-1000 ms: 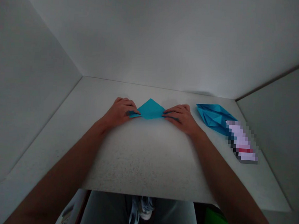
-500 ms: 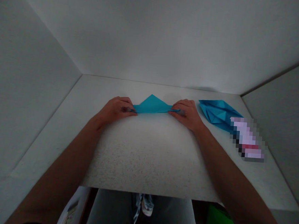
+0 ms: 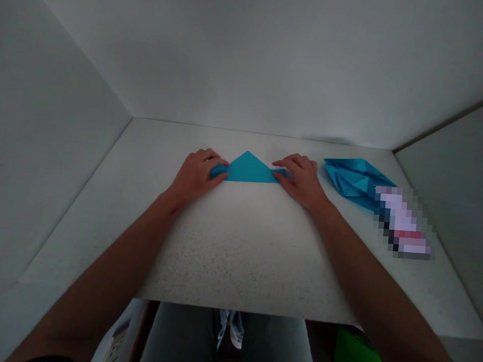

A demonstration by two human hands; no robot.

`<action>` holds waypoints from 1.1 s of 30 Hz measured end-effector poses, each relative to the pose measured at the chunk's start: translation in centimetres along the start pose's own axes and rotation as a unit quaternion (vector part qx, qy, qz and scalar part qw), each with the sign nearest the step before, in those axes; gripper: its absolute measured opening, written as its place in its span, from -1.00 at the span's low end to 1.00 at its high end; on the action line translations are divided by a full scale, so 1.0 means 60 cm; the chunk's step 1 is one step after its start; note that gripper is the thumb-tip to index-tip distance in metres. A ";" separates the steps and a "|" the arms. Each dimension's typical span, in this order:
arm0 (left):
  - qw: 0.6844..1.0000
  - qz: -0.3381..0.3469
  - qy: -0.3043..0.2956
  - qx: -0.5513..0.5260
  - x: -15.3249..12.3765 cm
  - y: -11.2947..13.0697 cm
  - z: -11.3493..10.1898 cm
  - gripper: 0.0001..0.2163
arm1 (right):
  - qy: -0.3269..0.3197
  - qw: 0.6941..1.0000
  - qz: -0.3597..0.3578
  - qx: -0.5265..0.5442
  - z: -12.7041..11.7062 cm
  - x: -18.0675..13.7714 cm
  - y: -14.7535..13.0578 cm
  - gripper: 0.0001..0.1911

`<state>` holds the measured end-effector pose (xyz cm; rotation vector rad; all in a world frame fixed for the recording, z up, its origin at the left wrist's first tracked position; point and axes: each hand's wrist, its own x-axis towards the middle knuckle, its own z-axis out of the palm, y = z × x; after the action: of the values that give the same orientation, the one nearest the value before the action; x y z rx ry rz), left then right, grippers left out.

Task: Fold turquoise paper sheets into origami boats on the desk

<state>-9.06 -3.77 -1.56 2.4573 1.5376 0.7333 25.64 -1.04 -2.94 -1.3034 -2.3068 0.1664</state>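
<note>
Smooth blue paper [image 3: 248, 169] was laid pretty flat toward the back of the counter [image 3: 232, 246], folded to a low triangular peak with a straight near edge. Its left end was touched by the left hand [image 3: 198, 172], thumb and fingers kept apart with blue showing between; same deal for the right hand [image 3: 301, 179], thumb set on the paper. Speckles were scattered over the counter's front. Off right, a creased blue bundle [image 3: 355, 178] was partly blocked by a pixelated whitish patch [image 3: 404, 220].
</note>
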 end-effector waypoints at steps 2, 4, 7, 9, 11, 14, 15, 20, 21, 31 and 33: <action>1.000 -0.012 -0.006 0.008 -0.001 0.005 0.001 -0.64 | -0.004 1.000 0.002 -0.008 0.001 -0.002 0.001 -0.61; 1.000 -0.020 -0.007 0.003 -0.002 0.006 0.000 -0.56 | -0.005 1.000 0.003 -0.011 0.001 -0.003 0.002 -0.54; 0.999 -0.030 -0.011 -0.007 -0.003 0.003 -0.003 -0.56 | -0.007 1.000 -0.006 -0.007 0.000 -0.005 0.004 -0.46; 0.999 -0.040 -0.014 -0.008 -0.003 0.003 -0.004 -0.57 | -0.005 1.000 -0.012 0.001 0.000 -0.005 0.004 -0.46; 0.999 -0.052 -0.015 -0.005 -0.003 0.003 -0.004 -0.57 | 0.000 1.000 -0.014 0.010 0.001 -0.005 0.004 -0.47; 0.997 -0.070 -0.017 -0.016 -0.002 0.004 -0.003 -0.57 | 0.007 1.000 -0.014 0.018 0.003 -0.004 0.006 -0.51; 0.997 -0.077 -0.017 -0.027 -0.002 0.004 -0.003 -0.57 | 0.007 1.000 -0.016 0.019 0.004 -0.004 0.007 -0.53; 0.991 -0.087 -0.010 -0.097 -0.001 0.007 -0.002 -0.56 | -0.004 0.999 -0.032 0.023 0.002 -0.003 0.006 -0.68; 0.990 -0.087 -0.010 -0.109 -0.001 0.008 -0.002 -0.58 | -0.008 0.999 -0.039 0.029 -0.001 -0.003 0.005 -0.72; 0.985 -0.036 -0.021 -0.169 0.000 0.006 0.003 -0.85 | -0.018 0.994 -0.076 0.073 -0.007 -0.010 0.006 -0.73; 0.986 -0.002 -0.041 -0.160 0.000 0.005 0.002 -0.92 | -0.021 0.994 -0.076 0.076 -0.005 -0.011 0.010 -0.66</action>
<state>-8.75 -3.88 -1.54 2.2182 1.2817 0.7972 26.51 -1.29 -3.13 -1.0552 -2.3662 0.3148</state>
